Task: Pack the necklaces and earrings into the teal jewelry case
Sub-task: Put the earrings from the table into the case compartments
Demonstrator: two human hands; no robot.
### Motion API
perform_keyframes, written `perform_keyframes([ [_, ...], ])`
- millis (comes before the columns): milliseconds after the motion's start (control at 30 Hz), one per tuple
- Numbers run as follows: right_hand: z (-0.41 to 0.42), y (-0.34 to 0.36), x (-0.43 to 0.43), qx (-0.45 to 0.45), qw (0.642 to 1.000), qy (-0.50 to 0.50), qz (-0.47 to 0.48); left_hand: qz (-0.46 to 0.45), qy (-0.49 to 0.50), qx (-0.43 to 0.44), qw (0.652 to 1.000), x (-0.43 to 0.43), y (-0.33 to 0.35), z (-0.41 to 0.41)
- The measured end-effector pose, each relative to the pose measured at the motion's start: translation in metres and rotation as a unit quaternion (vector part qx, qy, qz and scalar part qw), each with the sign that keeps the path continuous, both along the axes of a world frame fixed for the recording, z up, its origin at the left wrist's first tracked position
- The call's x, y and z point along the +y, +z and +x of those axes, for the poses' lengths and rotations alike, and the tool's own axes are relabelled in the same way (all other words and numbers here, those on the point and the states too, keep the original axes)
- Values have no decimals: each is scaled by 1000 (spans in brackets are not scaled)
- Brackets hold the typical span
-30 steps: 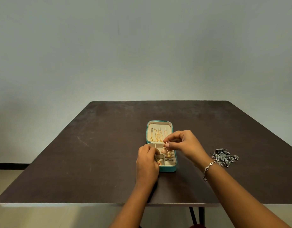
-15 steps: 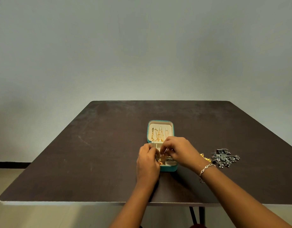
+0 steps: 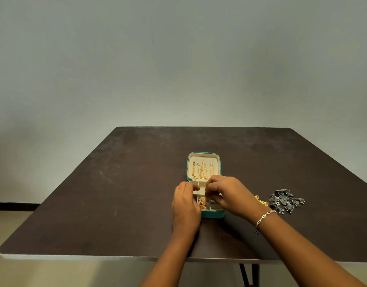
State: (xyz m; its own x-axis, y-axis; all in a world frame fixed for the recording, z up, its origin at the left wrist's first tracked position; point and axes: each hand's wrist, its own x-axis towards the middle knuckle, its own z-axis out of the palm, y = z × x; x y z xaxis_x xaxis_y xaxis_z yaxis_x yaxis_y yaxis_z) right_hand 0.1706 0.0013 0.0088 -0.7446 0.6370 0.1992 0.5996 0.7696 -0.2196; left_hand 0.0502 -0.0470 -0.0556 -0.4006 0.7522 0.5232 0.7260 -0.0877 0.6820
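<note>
Left hand (image 3: 185,206) grips the case (image 3: 212,214) by its left wall, likely steadying it; right hand (image 3: 226,195) curls over its tray, pinch hidden.

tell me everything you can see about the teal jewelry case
The teal jewelry case lies open on the dark table. It is small and rectangular with rounded corners and a cream lining. Its lid is opened away from the person, with gold chains hung in a row. The near half is split into compartments, and one holds gold earrings. The left hand holds its left rim. The right hand is over the compartments, fingers curled.
</note>
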Motion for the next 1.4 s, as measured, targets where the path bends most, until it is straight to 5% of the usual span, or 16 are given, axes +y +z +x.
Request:
perform_keyframes([
  [533, -10, -2, -8, -43, 999, -6, -7, 0, -8, 6, 1000, 1, -2, -2],
  [967, 3, -7, -10, 64, 997, 14, -34, 30, -9, -67, 997, -1, 2, -5],
  [1400, 10, -15, -9, 61, 997, 38, 23, 39, -24, -96, 994, -2, 3, -7],
])
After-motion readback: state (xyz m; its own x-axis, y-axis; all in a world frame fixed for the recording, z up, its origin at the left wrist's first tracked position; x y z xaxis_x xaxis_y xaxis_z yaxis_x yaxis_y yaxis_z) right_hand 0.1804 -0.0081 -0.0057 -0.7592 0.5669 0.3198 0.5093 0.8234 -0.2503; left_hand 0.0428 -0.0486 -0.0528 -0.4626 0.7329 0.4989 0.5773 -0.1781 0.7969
